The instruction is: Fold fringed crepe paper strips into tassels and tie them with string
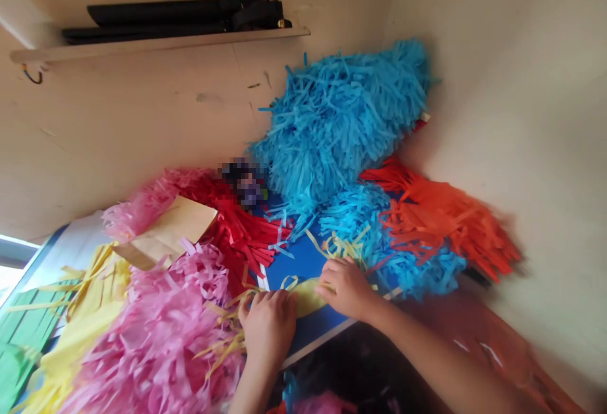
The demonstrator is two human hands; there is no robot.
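While the head camera looks down on a steeply tilted scene, both hands are right in the thick of it, low in the frame! The left hand point(268, 328) sits palm down, fingers bunched close together, on a tangle of yellow paper fringe point(308, 297). The right hand point(346, 287) is just beside it, fingers curled narrow over the same yellow paper. Are they pinching it or only pressing? From here you cannot tell. That yellow paper lies across a blue panel point(289, 262) with a white edge, right up against the hands.

Now look around them: a big mound of blue paper fringe point(336, 129) is heaped beyond the panel, with paler blue strands point(370, 237) spilling down near the right hand. Orange-red fringe point(441, 224) fans out toward the wall, and red fringe point(232, 231) runs up the other side. Pink tissue fringe point(156, 332) bulks just past the left hand, beside more yellow fringe point(90, 294) and a sheet of brown kraft paper point(165, 231). Up top, a wall shelf point(156, 44) carries a long black bundle point(175, 16), and a small blurred object point(244, 180) sits among the fringe.
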